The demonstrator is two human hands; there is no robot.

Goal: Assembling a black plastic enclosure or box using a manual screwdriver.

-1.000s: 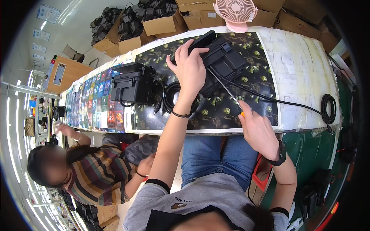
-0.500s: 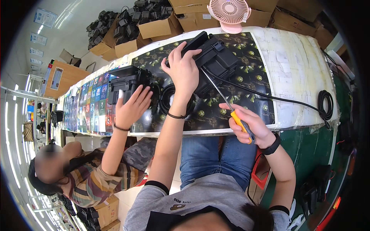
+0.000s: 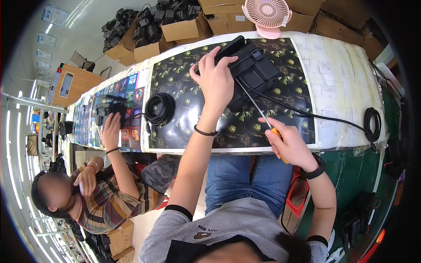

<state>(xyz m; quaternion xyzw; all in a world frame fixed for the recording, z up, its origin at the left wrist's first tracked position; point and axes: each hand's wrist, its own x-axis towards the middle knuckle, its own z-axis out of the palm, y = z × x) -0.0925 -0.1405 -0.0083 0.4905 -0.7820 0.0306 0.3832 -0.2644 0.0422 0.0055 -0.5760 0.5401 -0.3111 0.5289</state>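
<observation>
The left grip (image 3: 215, 83), spread, rests on the black box (image 3: 259, 70) just ahead-right of it, seemingly to steady it, while the right grip (image 3: 291, 142) pinches a screwdriver (image 3: 255, 104) by its handle, shaft angled toward the box.

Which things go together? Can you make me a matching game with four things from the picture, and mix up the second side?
Things:
1. fan
2. screwdriver
3. left hand
4. jeans

Places, colours and states:
A. blue
B. fingers spread on the black box
C. at the far edge of the table
D. held in the right hand

Right pairs: 1-C, 2-D, 3-B, 4-A
</observation>
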